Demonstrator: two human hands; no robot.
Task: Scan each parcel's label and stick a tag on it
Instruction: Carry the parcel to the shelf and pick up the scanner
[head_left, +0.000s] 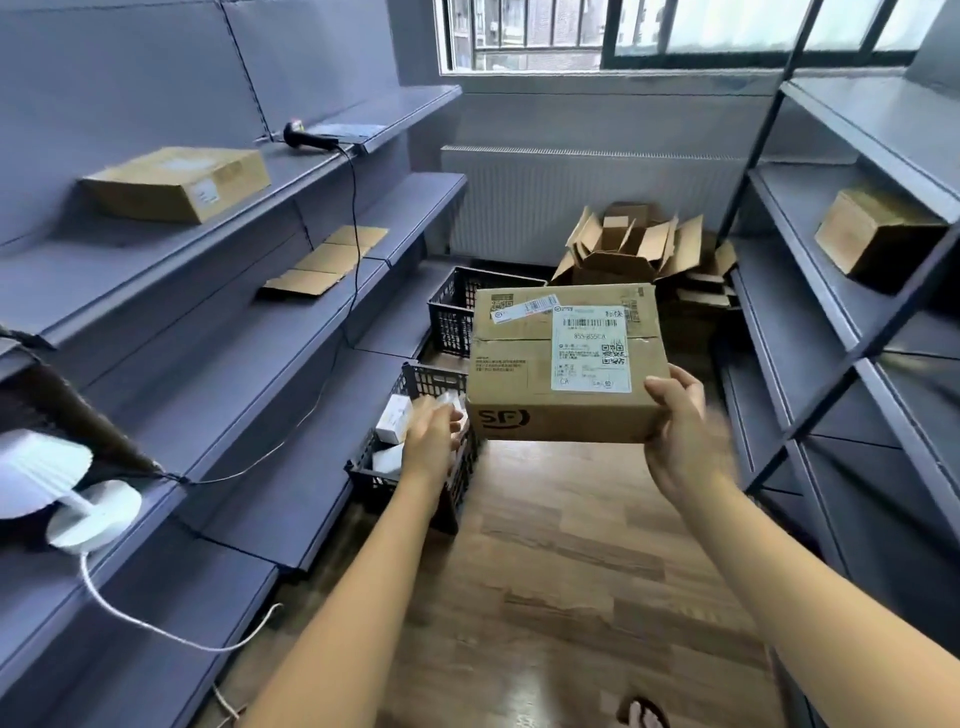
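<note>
Parcel (566, 364) was up, right grip (680, 436) curled round its corner; left grip (431, 436) blurred, can't tell; scan, tag seemingly pending.

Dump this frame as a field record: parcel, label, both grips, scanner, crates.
parcel: brown SF carton, held up above the floor
label: white, on parcel's top, facing camera; narrow sticker beside it
right-hand grip: holds parcel's near-right corner, thumb on top
left-hand grip: at parcel's near-left corner, over near crate; contact blurred
scanner: lying on upper left shelf, cabled, untouched
near crate: black, holds small white packages
far crate: black, partly behind parcel
shelved boxes: one left, one right
</note>
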